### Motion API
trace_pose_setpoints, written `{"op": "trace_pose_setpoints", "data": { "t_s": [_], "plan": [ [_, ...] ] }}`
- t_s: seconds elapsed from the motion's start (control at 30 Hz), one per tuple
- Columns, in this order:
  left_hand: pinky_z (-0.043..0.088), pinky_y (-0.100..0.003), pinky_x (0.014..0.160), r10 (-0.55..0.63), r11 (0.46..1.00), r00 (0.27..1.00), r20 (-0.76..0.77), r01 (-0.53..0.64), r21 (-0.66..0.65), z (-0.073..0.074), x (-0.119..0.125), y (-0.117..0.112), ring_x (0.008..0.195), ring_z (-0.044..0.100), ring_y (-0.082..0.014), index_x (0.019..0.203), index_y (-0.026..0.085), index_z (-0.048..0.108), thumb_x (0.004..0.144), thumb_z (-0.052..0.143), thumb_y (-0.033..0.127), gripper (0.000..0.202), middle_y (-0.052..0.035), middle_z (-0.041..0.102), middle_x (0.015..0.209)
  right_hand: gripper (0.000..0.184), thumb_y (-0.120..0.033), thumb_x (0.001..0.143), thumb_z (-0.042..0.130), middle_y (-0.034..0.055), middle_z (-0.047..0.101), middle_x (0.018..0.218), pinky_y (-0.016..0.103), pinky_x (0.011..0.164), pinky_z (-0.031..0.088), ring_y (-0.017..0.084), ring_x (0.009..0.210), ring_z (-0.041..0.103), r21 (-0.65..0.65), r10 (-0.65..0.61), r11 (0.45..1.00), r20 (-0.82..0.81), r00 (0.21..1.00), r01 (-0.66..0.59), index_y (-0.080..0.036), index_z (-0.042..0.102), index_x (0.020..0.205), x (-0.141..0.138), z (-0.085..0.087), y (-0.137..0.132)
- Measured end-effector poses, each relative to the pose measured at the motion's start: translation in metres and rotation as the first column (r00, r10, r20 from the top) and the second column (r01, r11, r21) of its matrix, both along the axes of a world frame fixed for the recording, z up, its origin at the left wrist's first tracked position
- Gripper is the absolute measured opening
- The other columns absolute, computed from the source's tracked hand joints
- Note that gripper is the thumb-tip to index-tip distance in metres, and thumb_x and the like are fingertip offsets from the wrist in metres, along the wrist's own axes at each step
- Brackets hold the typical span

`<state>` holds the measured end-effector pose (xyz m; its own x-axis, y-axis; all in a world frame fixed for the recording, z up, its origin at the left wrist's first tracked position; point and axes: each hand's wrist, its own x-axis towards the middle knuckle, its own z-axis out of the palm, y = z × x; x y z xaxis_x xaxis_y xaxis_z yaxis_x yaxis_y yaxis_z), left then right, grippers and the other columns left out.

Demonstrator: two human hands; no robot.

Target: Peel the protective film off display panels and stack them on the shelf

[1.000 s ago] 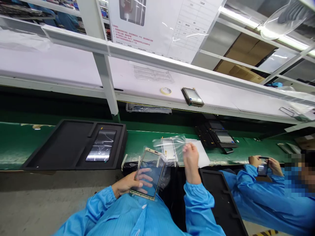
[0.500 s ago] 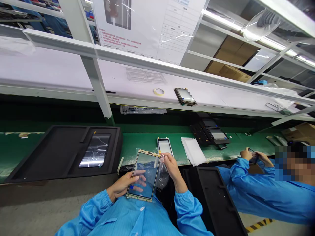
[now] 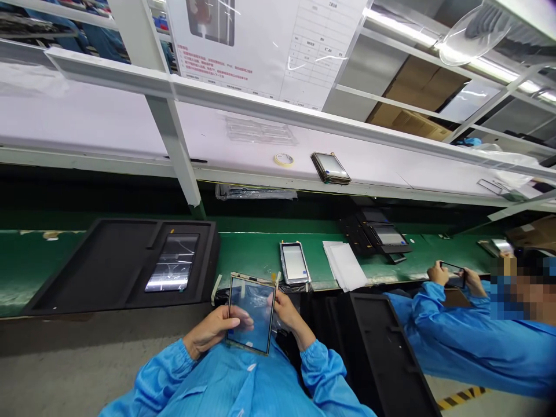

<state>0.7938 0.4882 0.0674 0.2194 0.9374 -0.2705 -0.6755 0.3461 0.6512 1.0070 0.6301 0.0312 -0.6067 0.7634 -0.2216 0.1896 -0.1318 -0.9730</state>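
The left hand point(image 3: 212, 328) and right hand point(image 3: 290, 315) are apart but both clamped on the same clear glass panel point(image 3: 251, 314), held at chest height over the person's blue smock point(image 3: 226, 385). The right hand has just left the plastic bag and now grips the panel's right edge. Beyond it, a framed panel point(image 3: 295, 262) lies on the green surface point(image 3: 254, 255), white sheets point(image 3: 345, 265) lie to its right, and a black foam tray point(image 3: 78, 272) sits to the left. Further right, a co-worker's hands point(image 3: 452, 277) hold another small panel.
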Motion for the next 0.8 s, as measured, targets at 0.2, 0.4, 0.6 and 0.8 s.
{"op": "trace_pose_setpoints", "data": {
  "t_s": [0.2,0.4,0.6,0.8],
  "plan": [
    [0.054,-0.03,0.074,0.158,0.974,0.983,-0.091,-0.171,-0.149,-0.006,-0.009,-0.005,0.075,0.075,-0.0223,0.142,0.024,0.051,0.076,0.085,0.04,0.077,-0.0054,0.078,0.08,0.051,-0.054,0.074,0.077,0.0101,0.066,0.122,0.022,0.052,0.04,0.006,0.056,0.047,-0.113,0.01,0.993,-0.188,0.982,-0.031,-0.022,0.058,0.109,0.023,0.006,-0.019],
    [0.055,-0.029,0.073,0.16,0.966,0.987,-0.024,-0.161,-0.2,-0.019,-0.013,-0.003,0.07,0.072,-0.017,0.139,0.025,0.056,0.077,0.085,0.033,0.069,-0.0003,0.072,0.074,0.088,-0.042,0.073,0.082,0.0128,0.03,0.161,0.024,0.06,0.05,0.006,0.066,0.054,-0.156,0.302,0.92,-0.298,0.905,-0.359,-0.037,0.04,0.149,0.003,0.032,-0.042],
    [0.059,-0.034,0.071,0.125,0.965,0.992,-0.022,-0.127,-0.229,-0.024,-0.018,-0.007,0.072,0.073,-0.0202,0.103,0.018,0.076,0.073,0.087,0.035,0.036,-0.0057,0.077,0.083,0.028,-0.037,0.079,0.076,0.0035,0.073,0.093,0.033,0.087,0.051,0.019,0.091,0.066,-0.027,0.237,0.969,-0.192,0.952,-0.246,-0.019,0.075,0.1,-0.016,0.025,-0.06],
    [0.053,-0.04,0.099,0.226,0.949,0.944,-0.239,-0.269,-0.164,0.002,-0.022,-0.01,0.111,0.069,-0.0323,0.1,0.012,0.078,0.075,0.085,0.039,0.037,-0.0184,0.076,0.118,0.024,-0.039,0.072,0.073,-0.0046,0.057,0.061,0.019,0.049,0.04,0.008,0.051,0.048,-0.191,0.076,0.978,-0.043,0.996,-0.083,-0.017,0.063,0.077,0.02,-0.019,-0.051]
  ]
}}
